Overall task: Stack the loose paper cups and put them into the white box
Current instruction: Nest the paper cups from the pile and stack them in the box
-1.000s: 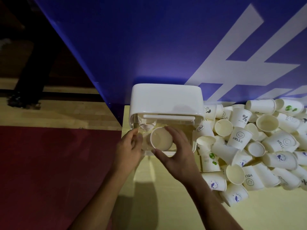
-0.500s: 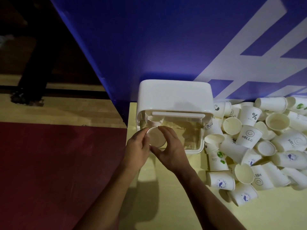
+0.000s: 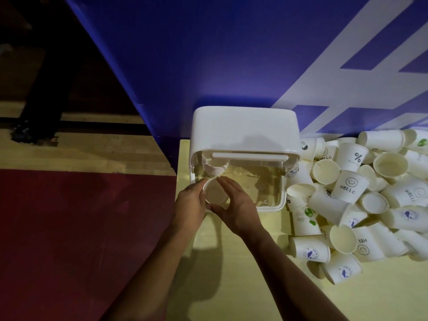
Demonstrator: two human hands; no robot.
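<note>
Left hand [image 3: 190, 205] and right hand [image 3: 237, 206] curl round 1 cup stack [image 3: 216, 192] at the white box's [image 3: 245, 128] front-left corner. The paper is likely light and thin-walled, so easily crushed — grip the sides gently, near the stiffer rim.

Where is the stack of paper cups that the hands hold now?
In the head view, the stack of white paper cups is at the left front of the white plastic box, held between the left hand and the right hand.
</note>
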